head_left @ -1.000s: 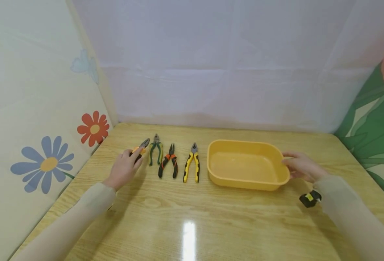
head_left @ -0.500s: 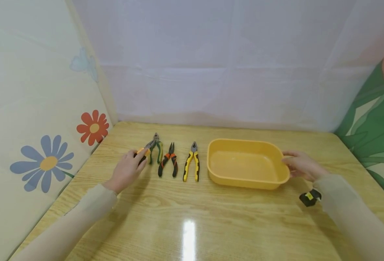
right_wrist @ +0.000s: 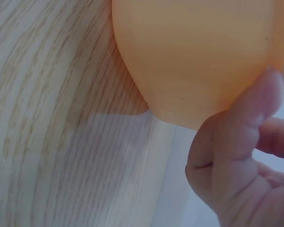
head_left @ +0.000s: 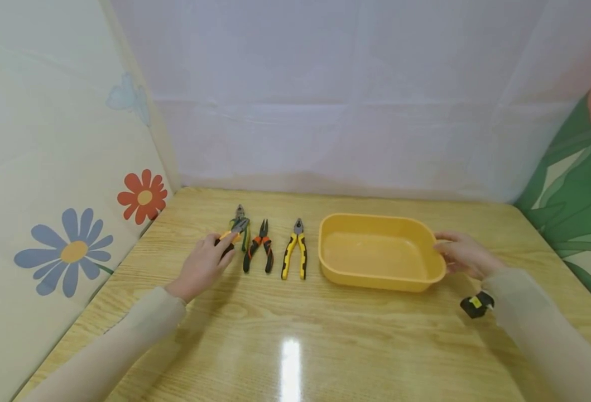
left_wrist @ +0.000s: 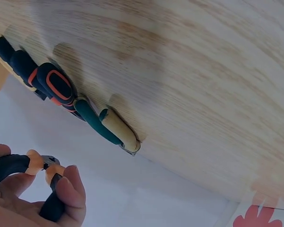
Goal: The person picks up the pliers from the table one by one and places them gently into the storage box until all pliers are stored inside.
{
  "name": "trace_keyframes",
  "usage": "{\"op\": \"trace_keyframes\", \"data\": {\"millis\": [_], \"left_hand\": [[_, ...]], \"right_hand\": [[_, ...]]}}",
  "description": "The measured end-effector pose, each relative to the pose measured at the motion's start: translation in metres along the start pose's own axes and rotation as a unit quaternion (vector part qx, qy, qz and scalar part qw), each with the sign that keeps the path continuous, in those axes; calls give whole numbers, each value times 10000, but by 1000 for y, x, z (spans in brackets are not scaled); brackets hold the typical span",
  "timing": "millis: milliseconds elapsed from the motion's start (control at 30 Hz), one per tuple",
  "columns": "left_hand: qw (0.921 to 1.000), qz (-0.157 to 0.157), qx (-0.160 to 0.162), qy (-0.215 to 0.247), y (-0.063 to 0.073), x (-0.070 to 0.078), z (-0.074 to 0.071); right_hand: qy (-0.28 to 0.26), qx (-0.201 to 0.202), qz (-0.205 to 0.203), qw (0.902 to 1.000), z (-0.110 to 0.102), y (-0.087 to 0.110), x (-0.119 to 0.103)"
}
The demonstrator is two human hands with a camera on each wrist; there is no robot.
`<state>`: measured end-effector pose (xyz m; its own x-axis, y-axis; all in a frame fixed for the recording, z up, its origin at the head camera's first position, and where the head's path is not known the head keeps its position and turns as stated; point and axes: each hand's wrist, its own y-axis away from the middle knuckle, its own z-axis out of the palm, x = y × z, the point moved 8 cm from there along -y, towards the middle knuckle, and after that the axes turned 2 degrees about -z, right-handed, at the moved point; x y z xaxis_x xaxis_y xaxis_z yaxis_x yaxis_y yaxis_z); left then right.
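My left hand (head_left: 202, 269) grips the orange-and-black handles of a pair of pliers (head_left: 229, 237), held off the table with the dark head pointing up and right. In the head view that head overlaps the green-handled pliers (head_left: 246, 239) lying behind it. The left wrist view shows fingers and thumb around the spread handles of the held pliers (left_wrist: 35, 161). To the right lie red-and-black needle-nose pliers (head_left: 259, 247) and yellow-and-black pliers (head_left: 295, 252). At the right end of a yellow plastic basin (head_left: 370, 281), my right hand (head_left: 466, 257) holds the rim; its thumb (right_wrist: 257, 97) lies against the wall.
The wooden table (head_left: 255, 329) ends at a white cloth backdrop (head_left: 275, 134). Flower-printed cloth (head_left: 74, 167) stands along the left side, and a leaf-printed one (head_left: 584, 195) on the right. A small black device (head_left: 476, 305) is by my right wrist.
My left hand has moved a little to the right with the orange-and-black pliers, from beside the green-handled pliers to in front of them. My right hand and the basin have stayed put.
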<state>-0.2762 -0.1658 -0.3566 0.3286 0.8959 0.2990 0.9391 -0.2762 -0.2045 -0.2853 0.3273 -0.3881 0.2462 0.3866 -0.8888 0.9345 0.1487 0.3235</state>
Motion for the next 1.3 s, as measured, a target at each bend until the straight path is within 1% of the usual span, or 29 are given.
{"op": "trace_keyframes", "data": {"millis": [300,533,767,1000,1100,1300], "left_hand": [[9999,115,32,-5,1,9,-2],[9998,201,40,-57,2,15,-2],[9996,254,70,-54,-1,21,-4],[9985,467,197,-189,-1,31,-8],[9985,500,172,-160,-1,35,-6],[9991,419,5,-75,-1,42,-3]], "right_hand": [[58,59,23,10000,1,0,0],[50,31,8,10000,2,2,0],[85,45,6,10000,2,1,-1],[37,37,30,10000,1,1,0],[44,19,21,10000,2,2,-1],[97,-2,38,9999,2,1,-1]]}}
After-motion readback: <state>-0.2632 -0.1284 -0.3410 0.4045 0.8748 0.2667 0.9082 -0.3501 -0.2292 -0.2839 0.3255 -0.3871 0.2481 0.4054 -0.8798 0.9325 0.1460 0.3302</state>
